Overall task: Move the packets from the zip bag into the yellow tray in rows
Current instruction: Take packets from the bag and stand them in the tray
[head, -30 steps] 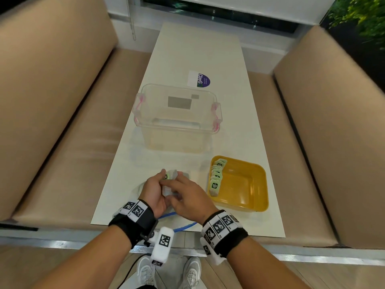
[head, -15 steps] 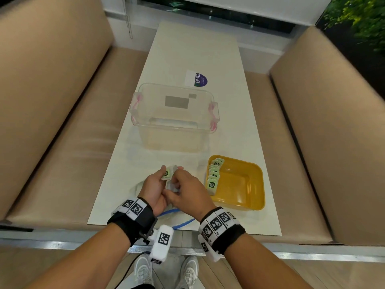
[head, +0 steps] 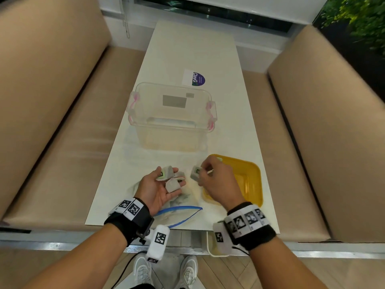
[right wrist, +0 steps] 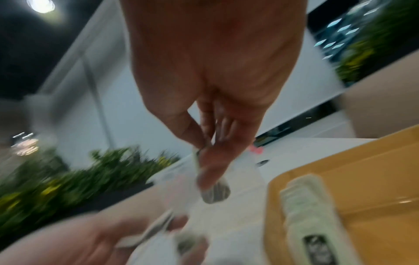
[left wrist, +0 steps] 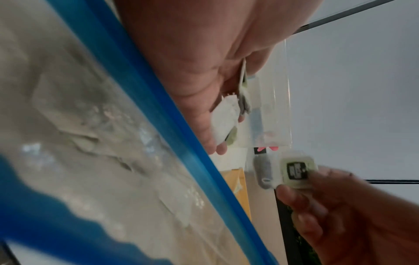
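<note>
Head view, left to right: left hand [head: 158, 188] palm up over the zip bag [head: 179, 213], fingers loosely cupped around a few grey packets [head: 172, 184], one with a green edge. Right hand [head: 216, 184] beside it, just at the near-left corner of the yellow tray [head: 253, 180], fingertips pinching a single packet [head: 195, 174] clear of the table [head: 187, 49]. Clear tub [head: 170, 115] with pink latches behind both hands; beyond it a sticker [head: 193, 78] reading "ClayG", smaller print too tiny to read.

Only in the left wrist view: blue zip strip [left wrist: 158, 114] up close, more packets blurry inside the bag, and a dark label on the pinched packet [left wrist: 297, 170], text unreadable.

Only in the right wrist view: row of packets [right wrist: 306, 206] standing along the tray's left wall, hidden behind the right hand in the head view. Whole frame smeared with motion blur, so no exact count.
</note>
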The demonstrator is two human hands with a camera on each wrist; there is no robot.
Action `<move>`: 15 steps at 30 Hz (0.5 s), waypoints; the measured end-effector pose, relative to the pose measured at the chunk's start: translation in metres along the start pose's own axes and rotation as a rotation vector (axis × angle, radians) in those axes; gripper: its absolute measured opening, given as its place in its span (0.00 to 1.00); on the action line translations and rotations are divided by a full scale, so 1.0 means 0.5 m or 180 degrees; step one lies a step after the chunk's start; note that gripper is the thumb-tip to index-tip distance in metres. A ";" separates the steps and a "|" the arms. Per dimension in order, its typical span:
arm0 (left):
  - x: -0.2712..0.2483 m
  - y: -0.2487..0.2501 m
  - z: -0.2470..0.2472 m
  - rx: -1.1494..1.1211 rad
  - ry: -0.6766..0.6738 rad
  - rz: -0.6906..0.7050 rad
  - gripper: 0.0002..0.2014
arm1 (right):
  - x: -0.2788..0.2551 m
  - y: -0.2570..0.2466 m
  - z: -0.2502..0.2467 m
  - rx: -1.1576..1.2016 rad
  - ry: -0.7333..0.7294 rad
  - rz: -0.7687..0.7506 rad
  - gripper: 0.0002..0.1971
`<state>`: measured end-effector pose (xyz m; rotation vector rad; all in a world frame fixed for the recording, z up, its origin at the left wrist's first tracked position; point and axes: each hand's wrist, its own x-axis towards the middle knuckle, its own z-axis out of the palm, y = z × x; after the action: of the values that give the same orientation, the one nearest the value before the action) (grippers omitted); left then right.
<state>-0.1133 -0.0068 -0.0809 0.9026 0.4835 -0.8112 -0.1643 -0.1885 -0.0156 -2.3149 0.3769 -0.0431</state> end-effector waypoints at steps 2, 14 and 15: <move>0.001 -0.002 -0.004 0.0077 0.0007 0.0040 0.27 | 0.012 0.022 -0.039 0.0270 -0.0205 0.0261 0.05; 0.000 -0.012 -0.004 0.0285 0.0076 0.0102 0.26 | 0.029 0.088 -0.117 0.0085 -0.0425 0.0500 0.05; -0.001 -0.012 -0.004 0.0282 0.0080 0.0101 0.26 | 0.031 0.094 -0.113 0.0186 -0.0467 0.0559 0.04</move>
<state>-0.1183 -0.0071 -0.0847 1.0012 0.4571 -0.7981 -0.1700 -0.2635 -0.0107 -2.2030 0.4954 0.1989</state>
